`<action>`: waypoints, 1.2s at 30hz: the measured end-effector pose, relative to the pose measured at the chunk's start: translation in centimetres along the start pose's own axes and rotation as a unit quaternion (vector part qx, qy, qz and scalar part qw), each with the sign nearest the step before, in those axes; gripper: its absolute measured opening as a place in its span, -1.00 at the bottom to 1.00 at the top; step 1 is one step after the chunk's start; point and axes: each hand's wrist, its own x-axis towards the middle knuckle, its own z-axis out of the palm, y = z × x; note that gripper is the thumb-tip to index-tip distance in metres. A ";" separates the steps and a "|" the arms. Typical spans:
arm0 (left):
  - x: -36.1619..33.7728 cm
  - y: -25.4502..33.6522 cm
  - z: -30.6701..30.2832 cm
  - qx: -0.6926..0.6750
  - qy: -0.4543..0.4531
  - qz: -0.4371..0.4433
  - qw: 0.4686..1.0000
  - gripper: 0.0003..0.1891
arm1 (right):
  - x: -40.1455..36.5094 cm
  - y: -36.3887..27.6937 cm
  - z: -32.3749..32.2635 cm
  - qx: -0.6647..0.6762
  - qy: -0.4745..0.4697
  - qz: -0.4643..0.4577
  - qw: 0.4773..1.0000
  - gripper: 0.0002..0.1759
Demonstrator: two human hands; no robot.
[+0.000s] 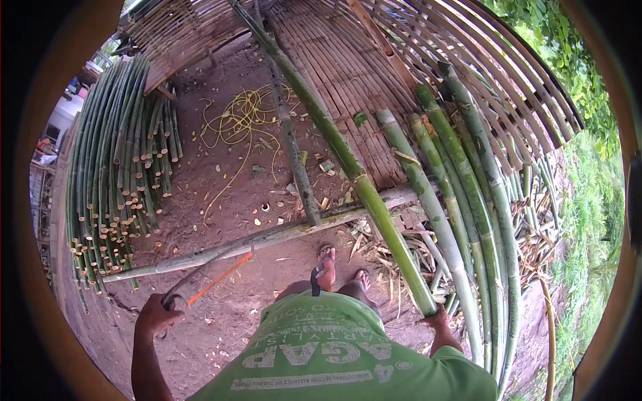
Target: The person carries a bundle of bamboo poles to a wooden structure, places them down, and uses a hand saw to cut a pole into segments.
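My left hand (159, 315), out to the left, is closed around the handle of a hacksaw (221, 277). The saw has a dark bowed frame and a thin orange blade, and it points up and to the right. On the other side, my right hand (438, 319) grips the near end of a long green bamboo pole (388, 217). That pole slants away to the upper left and crosses over a pale log (267, 236) lying across the ground. Part of my right fingers is hidden at the pole's end.
Several thick bamboo poles (468, 220) lie beside my right arm. A stack of cut bamboo (117, 160) stands at left. A tangled yellow rope (244, 120) lies on the dirt beyond the log. Split scraps (401, 257) litter the ground near my feet. A slatted bamboo platform (321, 57) is further off.
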 end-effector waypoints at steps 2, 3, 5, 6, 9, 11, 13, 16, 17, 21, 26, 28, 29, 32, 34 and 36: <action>1.8 3.7 2.8 -0.028 0.062 0.028 0.997 -0.70 | 1.8 3.7 1.3 0.002 -0.018 -0.036 0.999 0.26; 3.4 4.7 4.6 -0.011 0.092 0.068 0.993 -0.71 | 1.7 4.5 1.2 0.001 -0.037 -0.046 0.998 0.24; 6.9 7.1 8.4 0.037 0.132 0.124 0.983 -0.72 | 2.0 5.9 1.7 -0.035 -0.074 -0.025 0.996 0.22; 8.7 8.5 10.3 0.069 0.142 0.141 0.977 -0.72 | 2.0 6.6 1.7 -0.054 -0.093 -0.012 0.994 0.21; 13.1 11.6 15.2 0.074 0.131 0.165 0.975 -0.78 | -1.0 2.3 -0.9 -0.066 -0.142 0.060 0.986 0.19; 14.3 13.5 17.7 0.091 0.105 0.193 0.971 -0.82 | -1.1 3.1 0.6 -0.101 -0.075 0.055 0.990 0.10; 14.8 14.9 19.6 0.129 0.090 0.253 0.955 -0.83 | -2.6 2.2 0.9 -0.138 -0.052 0.011 0.989 0.06; 14.9 16.1 21.3 0.108 0.072 0.284 0.950 -0.86 | -5.7 -0.3 0.3 -0.115 -0.099 0.026 0.988 -0.01; 15.1 16.5 21.6 0.108 0.073 0.280 0.951 -0.86 | -6.4 0.0 1.2 -0.112 -0.094 0.022 0.989 -0.02; 15.2 17.0 22.2 0.103 0.082 0.267 0.955 -0.86 | -7.3 0.2 3.2 -0.080 -0.145 0.029 0.986 -0.04; 14.1 17.4 22.8 0.067 0.064 0.249 0.964 -0.84 | -9.0 -1.6 4.2 -0.127 -0.170 0.032 0.977 0.01; 14.0 17.2 23.0 0.043 0.064 0.242 0.967 -0.82 | -8.8 -1.6 4.9 -0.092 -0.170 0.013 0.981 0.02; 14.1 17.0 22.9 0.039 0.060 0.241 0.968 -0.81 | -8.8 -1.9 5.1 -0.069 -0.172 0.006 0.983 0.01; 14.4 16.5 22.3 0.025 0.046 0.235 0.971 -0.78 | -8.5 -4.0 5.5 -0.051 -0.160 0.018 0.986 -0.01; 14.9 16.3 21.6 0.008 0.037 0.229 0.973 -0.76 | -7.8 -5.4 5.6 -0.048 -0.146 -0.010 0.988 -0.02; 16.0 15.6 21.1 0.010 0.046 0.255 0.966 -0.75 | -9.6 -9.8 3.1 -0.042 -0.127 -0.028 0.991 -0.03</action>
